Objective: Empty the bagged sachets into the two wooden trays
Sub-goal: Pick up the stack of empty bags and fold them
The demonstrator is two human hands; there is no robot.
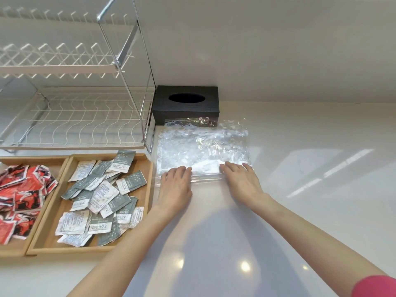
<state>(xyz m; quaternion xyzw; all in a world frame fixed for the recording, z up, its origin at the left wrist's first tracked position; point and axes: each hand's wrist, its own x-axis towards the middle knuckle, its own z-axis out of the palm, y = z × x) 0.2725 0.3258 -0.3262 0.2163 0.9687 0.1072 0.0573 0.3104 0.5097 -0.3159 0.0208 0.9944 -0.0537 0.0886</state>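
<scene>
Two wooden trays sit side by side at the left. The right tray (147, 181) holds several grey and white sachets (102, 194). The left tray (32, 160) holds several red sachets (21, 194). A clear plastic bag (203, 144) lies flat and empty on the white counter, right of the trays. My left hand (175, 187) rests palm down on the bag's near edge, fingers together. My right hand (242, 181) presses flat on the same edge further right, fingers slightly spread. Neither hand grips anything.
A black tissue box (186, 103) stands against the wall just behind the bag. A white wire dish rack (81, 116) rises behind the trays at the left. The white counter (300, 168) stretches to the right and toward me.
</scene>
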